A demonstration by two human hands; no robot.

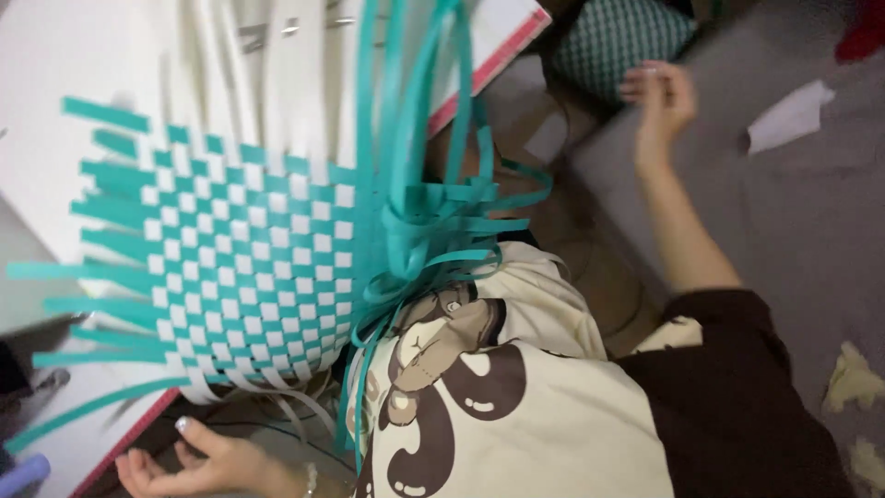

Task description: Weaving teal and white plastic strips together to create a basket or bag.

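Teal and white paper strips already interlace into a broad checkered woven mat (249, 267) lying on our white tabletop (55, 74), though loose teal ends still fringe its left edge and a long unwoven bundle of teal strips (415, 184) trails off its right side, so we judge the weaving well along but unfinished. Below the mat, one hand (198, 461) rests half-curled and empty; at far right our other hand (659, 97), fingers loosely spread, holds nothing near a teal patterned cushion (613, 37) and a white paper scrap (793, 115).

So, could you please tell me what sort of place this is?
Probably a home craft corner: a teal-and-white woven strip mat on a white board, loose teal strips, and a grey floor.
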